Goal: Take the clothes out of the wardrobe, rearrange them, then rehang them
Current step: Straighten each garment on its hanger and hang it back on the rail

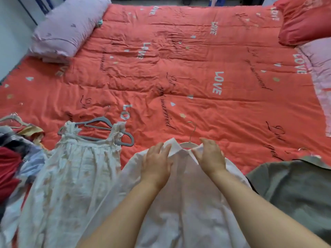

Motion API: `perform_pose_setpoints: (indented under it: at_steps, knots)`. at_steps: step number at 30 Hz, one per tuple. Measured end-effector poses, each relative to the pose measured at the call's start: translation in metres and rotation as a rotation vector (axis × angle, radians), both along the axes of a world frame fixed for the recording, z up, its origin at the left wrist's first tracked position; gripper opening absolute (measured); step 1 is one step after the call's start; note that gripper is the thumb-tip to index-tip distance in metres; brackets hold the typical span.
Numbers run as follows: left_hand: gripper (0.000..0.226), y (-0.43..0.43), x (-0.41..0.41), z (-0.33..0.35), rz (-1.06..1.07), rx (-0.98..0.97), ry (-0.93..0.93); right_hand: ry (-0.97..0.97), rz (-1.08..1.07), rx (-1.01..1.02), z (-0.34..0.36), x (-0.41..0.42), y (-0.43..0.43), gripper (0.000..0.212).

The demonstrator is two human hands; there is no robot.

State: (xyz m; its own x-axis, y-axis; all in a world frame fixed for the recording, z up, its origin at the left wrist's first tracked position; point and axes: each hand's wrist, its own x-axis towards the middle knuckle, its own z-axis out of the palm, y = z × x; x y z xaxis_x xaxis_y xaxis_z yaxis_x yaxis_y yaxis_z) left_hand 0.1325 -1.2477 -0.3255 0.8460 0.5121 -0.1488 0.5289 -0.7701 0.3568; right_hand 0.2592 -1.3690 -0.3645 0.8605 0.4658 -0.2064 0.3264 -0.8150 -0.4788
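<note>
A white collared shirt (184, 194) lies flat on the bed, on a white hanger (188, 144) whose metal hook points away from me. My left hand (156, 163) rests on the shirt's left collar with fingers extended. My right hand (210, 156) lies on the right collar, fingers also extended. Left of the shirt a white sleeveless dress (77, 172) lies on a grey hanger (100, 129). A grey garment (293, 190) lies to the right of the shirt.
The bed is covered by a red quilt (179, 68) printed with words. A heap of clothes (12, 158) with pale hangers (12, 120) sits at the left edge. A lilac pillow (66, 27) lies far left, a red pillow (304, 20) far right.
</note>
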Motion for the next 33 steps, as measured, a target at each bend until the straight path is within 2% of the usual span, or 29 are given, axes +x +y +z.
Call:
perform_pose_setpoints:
  at_steps: [5,10,19,26,31,33]
  knots:
    - [0.054,-0.012,-0.034,-0.019,0.015,-0.032,0.154,0.135,0.110,-0.069,-0.034,-0.042,-0.019,0.042]
    - [0.052,-0.013,-0.070,-0.010,0.062,-0.027,0.229,0.193,0.164,-0.021,-0.029,-0.092,-0.030,0.041]
    - [0.049,0.019,-0.161,0.057,0.201,0.027,0.094,0.064,0.424,0.011,0.051,-0.167,0.024,0.043]
    - [0.049,0.066,-0.300,0.120,0.336,0.116,-0.004,-0.066,0.639,0.030,0.128,-0.267,0.082,0.046]
    - [0.046,0.099,-0.430,0.142,0.426,0.119,-0.089,-0.142,0.750,0.040,0.163,-0.370,0.119,0.047]
    - [0.047,0.115,-0.481,0.149,0.443,0.133,-0.068,-0.158,0.758,0.030,0.173,-0.416,0.138,0.047]
